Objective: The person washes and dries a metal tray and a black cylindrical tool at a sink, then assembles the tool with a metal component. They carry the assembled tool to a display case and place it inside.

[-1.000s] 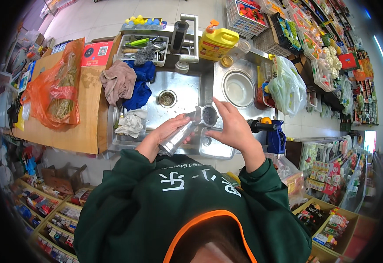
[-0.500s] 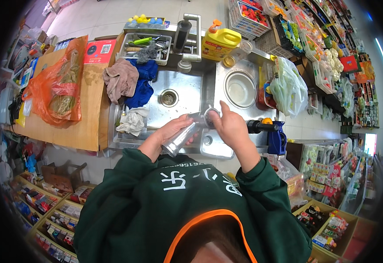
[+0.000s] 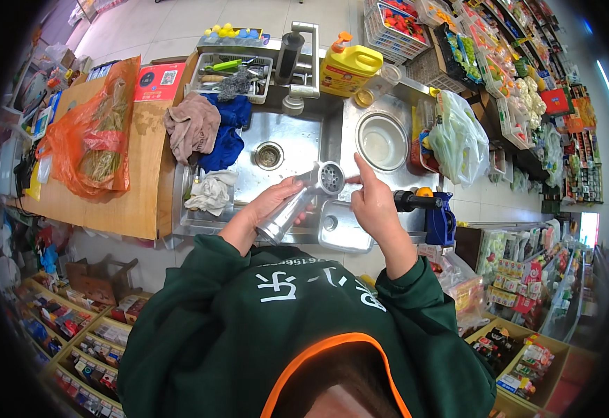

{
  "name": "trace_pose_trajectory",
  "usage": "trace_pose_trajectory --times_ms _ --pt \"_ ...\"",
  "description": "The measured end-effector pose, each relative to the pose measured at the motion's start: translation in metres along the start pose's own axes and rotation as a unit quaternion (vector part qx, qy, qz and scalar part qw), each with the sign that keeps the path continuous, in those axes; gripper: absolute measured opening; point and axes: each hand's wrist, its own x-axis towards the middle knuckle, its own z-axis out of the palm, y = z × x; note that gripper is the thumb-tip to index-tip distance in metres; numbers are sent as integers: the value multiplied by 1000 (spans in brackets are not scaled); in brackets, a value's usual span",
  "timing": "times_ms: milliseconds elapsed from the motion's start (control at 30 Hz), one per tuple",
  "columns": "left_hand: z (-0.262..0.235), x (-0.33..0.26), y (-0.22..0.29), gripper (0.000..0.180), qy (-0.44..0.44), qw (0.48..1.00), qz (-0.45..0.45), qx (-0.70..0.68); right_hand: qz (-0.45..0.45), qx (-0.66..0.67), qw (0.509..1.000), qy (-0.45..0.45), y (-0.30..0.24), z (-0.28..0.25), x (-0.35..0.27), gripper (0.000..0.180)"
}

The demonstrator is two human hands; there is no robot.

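Over the near edge of the sink, my left hand (image 3: 275, 200) grips a silver metal meat grinder head (image 3: 287, 217). Its wide tube slants down toward my body. At its upper right end a round plate with holes (image 3: 331, 178) faces up. My right hand (image 3: 374, 202) is just right of that plate, index finger stretched out and thumb toward the plate's rim; its other fingers are curled, and I see nothing in them. Beneath and between the hands lies a shallow metal tray (image 3: 344, 233) with a round dark spot.
A steel sink (image 3: 283, 132) with a drain lies ahead, its tap (image 3: 306, 63) behind. To the right are a white bowl (image 3: 382, 142), a yellow jug (image 3: 349, 68) and a black-handled thing (image 3: 416, 202). Cloths (image 3: 193, 129) hang at the left, beside a wooden board (image 3: 147, 160).
My right thumb has come off the grinder head's round end and the hand has moved slightly right and down. The grinder head's plate now shows its holes, turned more upward.
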Motion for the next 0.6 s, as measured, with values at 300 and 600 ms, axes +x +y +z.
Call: trace_pose_trajectory --times_ms 300,600 --pt "-3 2 -2 29 5 1000 10 -7 59 89 994 -17 7 11 -2 59" --pt "-5 5 -4 30 7 1000 13 6 20 79 996 43 7 11 1 60"
